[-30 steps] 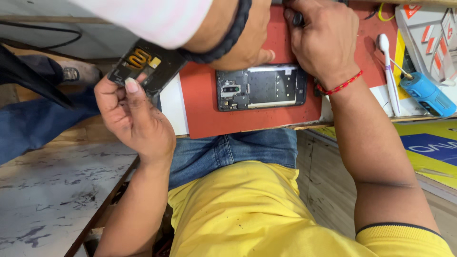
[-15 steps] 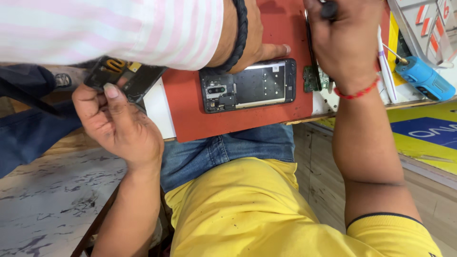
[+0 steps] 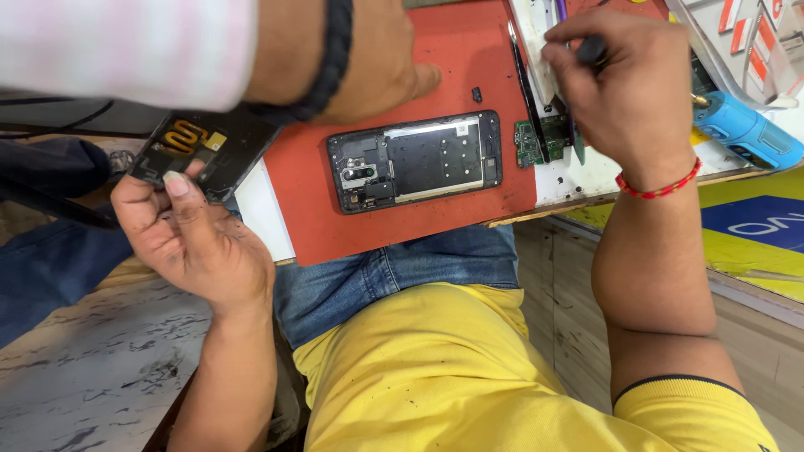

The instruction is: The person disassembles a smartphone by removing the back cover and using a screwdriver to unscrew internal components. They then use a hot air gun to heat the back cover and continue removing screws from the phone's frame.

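Phone: while it lies flat and back-up on the red mat, the opened phone shows its camera module and metal shielding, its long side running across the mat; no hand touches it.
Left hand: the left hand sits off the mat's left edge, well apart from the phone, with fingers and thumb closed on the black back cover, whose inner side faces up and shows a copper coil.
Right hand: the right hand is beyond the phone's right end, past the mat's right edge, with fingers curled tight around a dark-handled tool; a red thread bracelet circles its wrist.
Other person: a co-worker's hand, with a black braided wristband and a pink striped sleeve, rests on the mat just above the phone, fingers pointing toward the mat's middle.
Small parts: a green circuit board lies on the white surface just right of the phone; a small dark piece lies on the mat just above the phone's right end.
Farther right: a blue cylindrical tool lies on the surface beyond the right hand, well apart from the phone.
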